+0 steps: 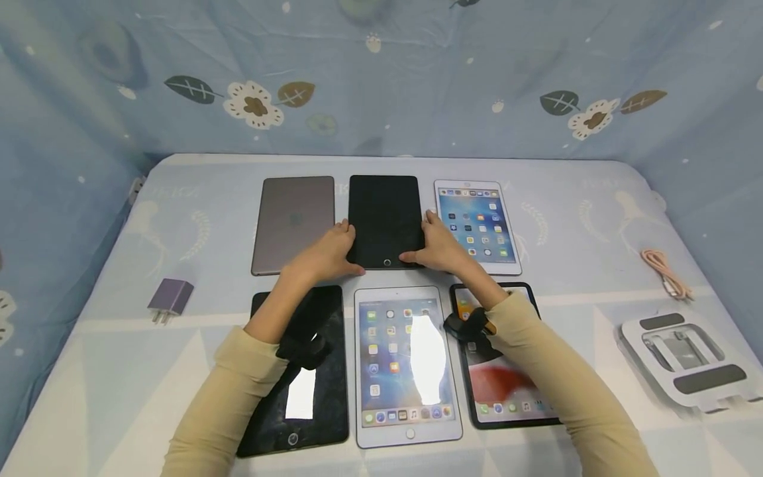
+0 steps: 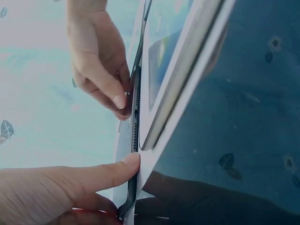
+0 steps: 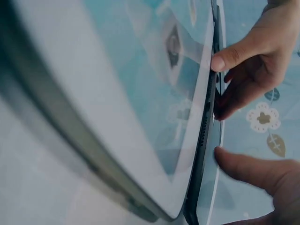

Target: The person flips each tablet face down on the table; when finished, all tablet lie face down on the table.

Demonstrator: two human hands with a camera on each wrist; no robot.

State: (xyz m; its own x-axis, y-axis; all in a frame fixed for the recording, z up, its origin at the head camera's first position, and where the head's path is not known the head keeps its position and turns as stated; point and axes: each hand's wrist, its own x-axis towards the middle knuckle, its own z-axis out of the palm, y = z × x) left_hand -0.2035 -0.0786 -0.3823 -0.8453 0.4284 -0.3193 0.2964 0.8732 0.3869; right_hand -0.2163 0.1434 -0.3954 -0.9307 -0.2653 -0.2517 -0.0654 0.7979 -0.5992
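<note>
A black tablet (image 1: 384, 222) lies in the middle of the back row with its screen dark. My left hand (image 1: 324, 254) holds it at the left side, fingers along the edge and the thumb at the lower left corner. On the right, my right hand (image 1: 442, 245) grips the lower right corner, its thumb reaching over the front near the home button. In the left wrist view the left thumb (image 2: 126, 164) meets the tablet's thin lower edge (image 2: 136, 112), where speaker holes show. Either side lie a grey tablet (image 1: 295, 225), back up, and a white tablet (image 1: 477, 228), screen lit.
In the front row are a dark tablet (image 1: 322, 404) under my left forearm, a lit white tablet (image 1: 408, 430) and a black-rimmed tablet (image 1: 507, 391) under the right. A purple charger plug (image 1: 171, 296) lies left; a coiled cable (image 1: 663, 271) and a white stand (image 1: 685, 358) lie right.
</note>
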